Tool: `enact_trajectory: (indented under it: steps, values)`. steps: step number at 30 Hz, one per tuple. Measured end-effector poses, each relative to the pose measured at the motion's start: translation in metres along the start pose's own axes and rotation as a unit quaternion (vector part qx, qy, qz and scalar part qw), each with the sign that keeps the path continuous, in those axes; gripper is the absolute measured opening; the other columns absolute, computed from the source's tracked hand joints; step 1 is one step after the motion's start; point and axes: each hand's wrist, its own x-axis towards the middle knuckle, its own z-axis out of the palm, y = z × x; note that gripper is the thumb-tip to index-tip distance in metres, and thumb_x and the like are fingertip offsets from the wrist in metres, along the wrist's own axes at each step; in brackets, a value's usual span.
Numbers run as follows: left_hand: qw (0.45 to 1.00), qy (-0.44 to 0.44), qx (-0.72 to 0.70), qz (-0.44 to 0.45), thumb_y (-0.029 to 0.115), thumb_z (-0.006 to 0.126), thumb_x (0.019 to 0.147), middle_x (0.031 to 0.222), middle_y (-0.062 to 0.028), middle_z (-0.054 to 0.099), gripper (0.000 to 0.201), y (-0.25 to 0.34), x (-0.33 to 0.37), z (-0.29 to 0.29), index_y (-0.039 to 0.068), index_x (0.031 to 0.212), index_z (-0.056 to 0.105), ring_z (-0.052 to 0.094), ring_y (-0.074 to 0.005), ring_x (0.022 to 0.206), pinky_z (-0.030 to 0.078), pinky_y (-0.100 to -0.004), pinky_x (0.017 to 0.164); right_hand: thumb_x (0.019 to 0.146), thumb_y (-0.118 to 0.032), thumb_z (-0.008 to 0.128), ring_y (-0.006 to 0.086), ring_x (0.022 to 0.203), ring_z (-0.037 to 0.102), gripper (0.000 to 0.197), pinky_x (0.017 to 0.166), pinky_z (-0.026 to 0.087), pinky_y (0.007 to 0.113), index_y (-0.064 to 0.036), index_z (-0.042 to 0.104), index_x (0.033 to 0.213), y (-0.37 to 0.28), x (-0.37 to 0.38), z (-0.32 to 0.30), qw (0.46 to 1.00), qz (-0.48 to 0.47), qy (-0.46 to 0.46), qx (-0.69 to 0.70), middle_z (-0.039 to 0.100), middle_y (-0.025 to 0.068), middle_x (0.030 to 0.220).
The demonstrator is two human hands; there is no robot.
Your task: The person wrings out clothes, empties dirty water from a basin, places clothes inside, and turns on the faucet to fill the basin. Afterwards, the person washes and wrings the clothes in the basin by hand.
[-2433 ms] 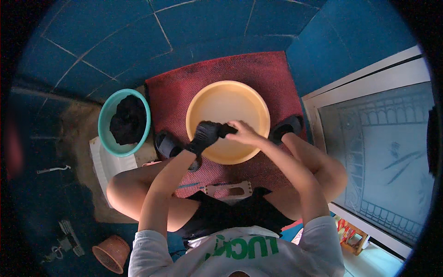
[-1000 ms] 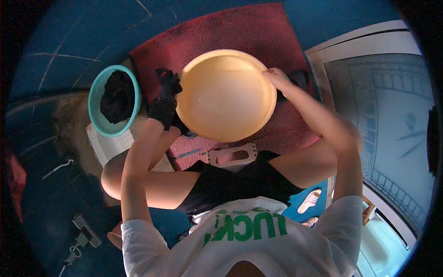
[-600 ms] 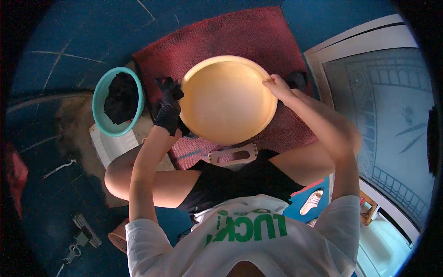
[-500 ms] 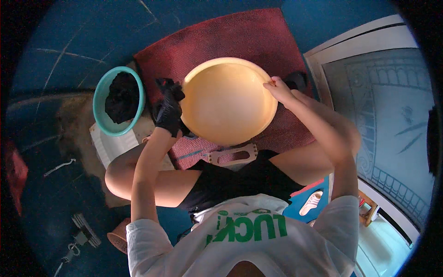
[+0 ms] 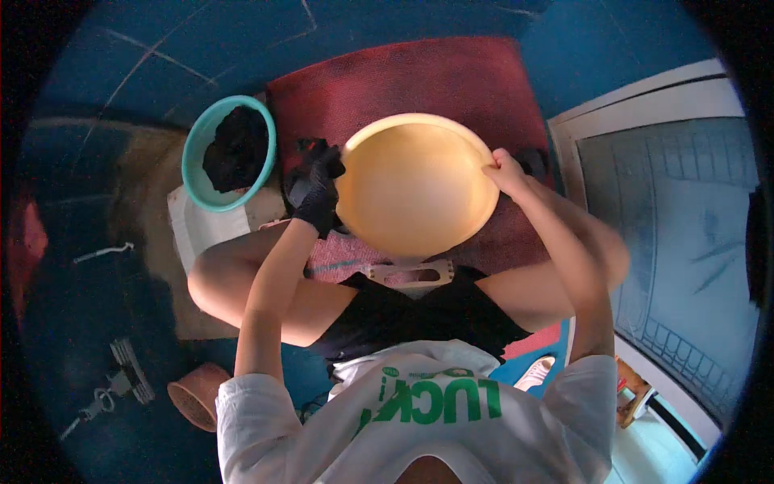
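Observation:
A large cream-yellow basin stands in front of me, tilted so that its pale inside faces me. My right hand, bare, grips the basin's right rim with the fingers closed over the edge. At the left rim, my left hand wears a black glove and is closed against the basin. Dark material bunches around that hand's fingers, and I cannot make out whether it is only glove. Further left, a turquoise basin holds a heap of black cloth.
A red mat lies under the yellow basin. Close to my lap is a pale slotted plastic piece. A white ridged board lies below the turquoise basin. On the right is a frosted glass door; a brown basket stands lower left.
The view has shifted, so the basins and mat appear further right. The yellow basin looks tipped slightly more toward me. Both hands stay at its rim.

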Motion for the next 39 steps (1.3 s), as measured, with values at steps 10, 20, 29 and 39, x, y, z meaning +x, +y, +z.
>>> enact_trajectory:
  steps: [10,20,29,39]
  values:
    - [1.0,-0.007,-0.012,-0.027,0.021,0.056,0.071,0.07,0.0002,0.05,0.01,0.027,-0.047,0.015,0.012,0.071,0.052,0.046,-0.0133,0.065,0.039,-0.0267,0.065,0.066,-0.022,0.056,0.0309,0.076,0.055,0.026,0.066,0.042,0.038,-0.0039,0.047,0.081,0.009,-0.002,-0.002,0.996,-0.005,-0.033,-0.079,0.056,0.0154,0.078]
    - [0.997,-0.044,-0.045,0.032,0.027,0.061,0.067,0.056,0.0019,0.044,0.018,-0.043,-0.001,-0.018,0.014,0.06,0.05,0.042,-0.0137,0.056,0.033,-0.0254,0.057,0.065,-0.02,0.057,0.0308,0.082,0.055,0.026,0.07,0.043,0.039,-0.0039,0.053,0.084,0.0,-0.019,-0.027,0.99,-0.038,-0.097,-0.095,0.058,0.015,0.085]
    - [0.998,-0.037,-0.044,-0.035,0.023,0.056,0.073,0.062,0.0038,0.046,0.009,-0.056,0.011,-0.027,0.014,0.073,0.054,0.043,-0.0114,0.059,0.034,-0.0233,0.058,0.066,-0.021,0.061,0.0305,0.08,0.056,0.025,0.07,0.043,0.038,-0.0032,0.054,0.083,0.009,-0.042,-0.03,0.98,-0.072,-0.025,-0.186,0.058,0.0153,0.081]
    - [0.996,-0.048,0.012,-0.075,0.027,0.05,0.081,0.071,0.0024,0.043,0.013,-0.047,-0.006,-0.033,0.015,0.087,0.051,0.041,-0.0095,0.064,0.036,-0.0232,0.055,0.066,-0.022,0.062,0.0325,0.072,0.055,0.023,0.064,0.042,0.041,-0.0047,0.051,0.076,0.015,-0.085,-0.036,0.985,-0.099,-0.071,-0.124,0.057,0.0138,0.073]
